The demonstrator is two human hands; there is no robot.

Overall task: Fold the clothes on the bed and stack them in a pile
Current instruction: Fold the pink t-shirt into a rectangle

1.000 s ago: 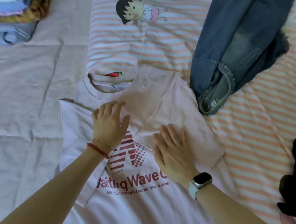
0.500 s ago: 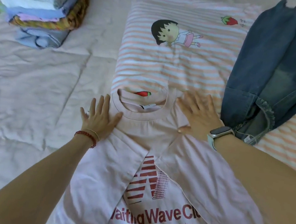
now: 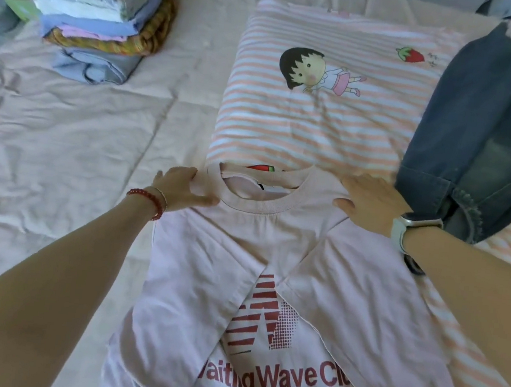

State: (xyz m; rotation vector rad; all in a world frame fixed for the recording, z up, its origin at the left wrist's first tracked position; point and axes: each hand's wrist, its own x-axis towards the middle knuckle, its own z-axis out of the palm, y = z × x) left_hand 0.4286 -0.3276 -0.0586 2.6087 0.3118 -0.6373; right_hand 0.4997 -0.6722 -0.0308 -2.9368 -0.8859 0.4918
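Having slid up from the chest print, the left hand (image 3: 182, 190) now pinches the pink T-shirt (image 3: 269, 289) beside its collar at frame centre while the right hand (image 3: 370, 202), fingers flat, presses the other shoulder, suggesting the lengthwise fold comes next.

Matt pink cotton t-shirt (image 3: 347, 297), faded rough denim jeans (image 3: 481, 129), wrinkled quilted bedspread (image 3: 73, 142), soft striped blanket (image 3: 311, 126)

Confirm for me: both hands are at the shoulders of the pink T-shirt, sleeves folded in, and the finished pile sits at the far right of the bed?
Not quite. The head view shows the pile at the far left; jeans lie on the right. Left hand and right hand are at the pink T-shirt's shoulders.
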